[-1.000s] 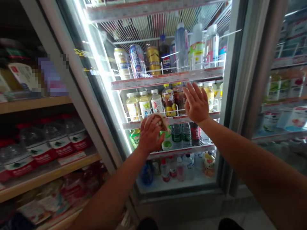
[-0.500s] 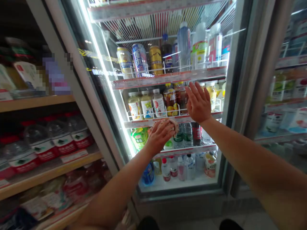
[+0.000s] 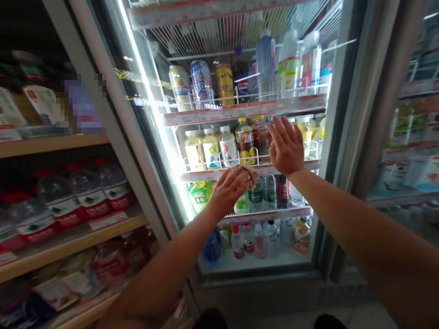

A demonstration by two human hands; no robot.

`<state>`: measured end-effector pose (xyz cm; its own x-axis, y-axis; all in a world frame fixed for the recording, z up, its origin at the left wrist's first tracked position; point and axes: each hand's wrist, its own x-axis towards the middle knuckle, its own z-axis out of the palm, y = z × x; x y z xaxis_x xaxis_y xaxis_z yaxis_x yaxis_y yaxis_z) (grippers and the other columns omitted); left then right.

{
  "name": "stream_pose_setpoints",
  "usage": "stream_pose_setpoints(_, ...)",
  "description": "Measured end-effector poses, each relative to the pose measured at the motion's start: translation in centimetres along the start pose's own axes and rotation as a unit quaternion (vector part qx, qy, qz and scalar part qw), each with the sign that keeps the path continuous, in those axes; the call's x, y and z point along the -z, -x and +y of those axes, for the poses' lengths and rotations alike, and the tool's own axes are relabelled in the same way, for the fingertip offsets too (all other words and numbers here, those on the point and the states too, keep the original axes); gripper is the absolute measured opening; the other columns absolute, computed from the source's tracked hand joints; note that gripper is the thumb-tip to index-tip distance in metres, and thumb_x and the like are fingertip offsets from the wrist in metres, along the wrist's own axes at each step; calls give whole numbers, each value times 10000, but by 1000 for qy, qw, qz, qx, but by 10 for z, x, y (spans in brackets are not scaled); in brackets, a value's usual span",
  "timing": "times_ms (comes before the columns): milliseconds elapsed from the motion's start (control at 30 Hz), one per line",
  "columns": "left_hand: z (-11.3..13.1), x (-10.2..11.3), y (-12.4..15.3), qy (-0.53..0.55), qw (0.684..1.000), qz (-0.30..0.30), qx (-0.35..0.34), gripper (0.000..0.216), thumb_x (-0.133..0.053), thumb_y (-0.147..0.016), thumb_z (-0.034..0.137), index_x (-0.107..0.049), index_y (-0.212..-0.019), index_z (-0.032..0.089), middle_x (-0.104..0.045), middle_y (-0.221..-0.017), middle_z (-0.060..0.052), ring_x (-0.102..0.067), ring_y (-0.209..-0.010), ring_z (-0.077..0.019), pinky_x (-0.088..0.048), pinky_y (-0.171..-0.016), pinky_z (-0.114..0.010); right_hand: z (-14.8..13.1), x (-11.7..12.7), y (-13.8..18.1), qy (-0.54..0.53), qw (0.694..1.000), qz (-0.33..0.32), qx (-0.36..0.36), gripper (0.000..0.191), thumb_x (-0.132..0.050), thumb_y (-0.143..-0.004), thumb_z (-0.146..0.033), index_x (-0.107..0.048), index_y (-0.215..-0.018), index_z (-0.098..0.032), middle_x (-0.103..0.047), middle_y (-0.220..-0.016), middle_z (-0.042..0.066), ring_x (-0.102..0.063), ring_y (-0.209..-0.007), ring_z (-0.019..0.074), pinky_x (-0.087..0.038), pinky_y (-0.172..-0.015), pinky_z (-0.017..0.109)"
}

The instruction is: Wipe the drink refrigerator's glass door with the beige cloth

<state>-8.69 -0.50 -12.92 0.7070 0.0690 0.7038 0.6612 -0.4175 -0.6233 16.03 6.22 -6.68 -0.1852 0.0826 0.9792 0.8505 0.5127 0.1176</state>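
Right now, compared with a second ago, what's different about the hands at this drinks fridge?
The left hand has moved to its right with the cloth, from below a white-capped bottle to below the yellow-capped bottles. Nothing was visibly taken hold of or let go. The right hand stayed about where it was, as did the cans.

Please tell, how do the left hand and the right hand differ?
The left hand holds a pale cloth, while the right hand holds nothing. The left hand sits lower and points to the upper right; the right hand sits higher and points to the upper left. Both show their backs, in front of the drinks cooler.
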Motion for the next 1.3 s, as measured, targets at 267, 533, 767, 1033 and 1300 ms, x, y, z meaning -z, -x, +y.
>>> stream_pose_setpoints(267,-48,9,-36,11,981,145,128,571,-429,-1006,40,-405,-1525,275,-564,-1438,-125,-444,-1459,-261,-442,-1184,-508,-1,1,0,1,1000,-1,-4,609,-367,-990,-220,-389,-1598,-244,-440,-1639,55,-316,-1563,272,-267,-1269,552)
stream_pose_setpoints(533,-28,6,-21,-14,998,48,45,528,-521,-979,22,-539,-1448,264,-460,-1576,-109,-353,-1521,-296,-440,-1200,-502,-2,1,0,-10,1000,-10,-10,625,-358,-985,-220,-368,-1609,-251,-430,-1646,52,-302,-1569,276,-249,-1273,566)
stream_pose_setpoints(767,-50,6,-49,-45,990,96,96,561,-482,-961,-14,-549,-1438,273,-418,-1600,-108,-280,-1555,-313,-409,-1219,-545,-3,2,0,-15,1000,-5,-13,629,-365,-974,-217,-383,-1601,-259,-437,-1643,48,-307,-1567,274,-238,-1277,567)
stream_pose_setpoints(1033,-61,12,-67,-67,993,61,75,529,-477,-980,31,-550,-1442,279,-494,-1554,-108,-339,-1532,-312,-417,-1207,-540,-3,2,0,-9,1000,-8,-13,622,-366,-978,-218,-389,-1599,-245,-437,-1641,58,-314,-1564,274,-253,-1272,556)
stream_pose_setpoints(1300,-48,7,-66,-39,998,33,47,532,-469,-1004,72,-498,-1494,277,-508,-1556,-100,-377,-1519,-281,-399,-1232,-531,-3,3,1,-8,1000,-21,-14,668,-375,-979,-210,-295,-1636,-291,-406,-1658,26,-284,-1575,272,-249,-1276,576)
